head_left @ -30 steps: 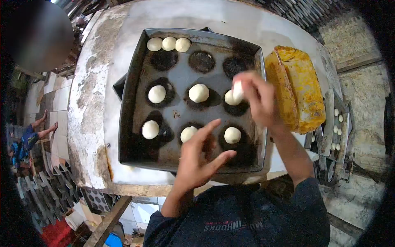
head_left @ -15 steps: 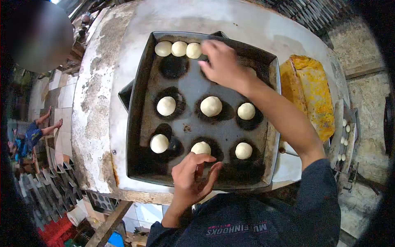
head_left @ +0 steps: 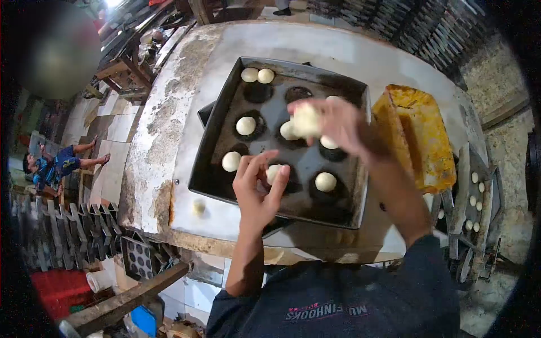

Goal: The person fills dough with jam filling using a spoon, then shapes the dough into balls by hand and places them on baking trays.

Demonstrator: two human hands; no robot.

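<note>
A square dark metal baking tray point(head_left: 211, 149) lies on the table, with pale round dough balls spaced over its dark round patches. My right hand point(head_left: 341, 125), smeared by motion, is over the middle of the tray with a dough ball point(head_left: 307, 120) at its fingers. Just below that one, another dough ball point(head_left: 288, 130) sits in the tray. At the near side, my left hand point(head_left: 256, 188) curls thumb and fingers around a dough ball point(head_left: 274, 174), partly hidden by them. Two more balls point(head_left: 257, 75) touch each other in the far left corner.
A yellow-stained rectangular container point(head_left: 425, 141) stands right of the tray. One blurred pale ball point(head_left: 198, 207) shows beside the tray's near left corner. Trays with small dough balls point(head_left: 473, 200) are at the far right. A person point(head_left: 62, 163) sits on the floor at left.
One of three balls in the far left corner is gone from there; my right hand has come nearer with a ball. The view has shifted, and the tray appears turned. My left hand stays at the near side.
</note>
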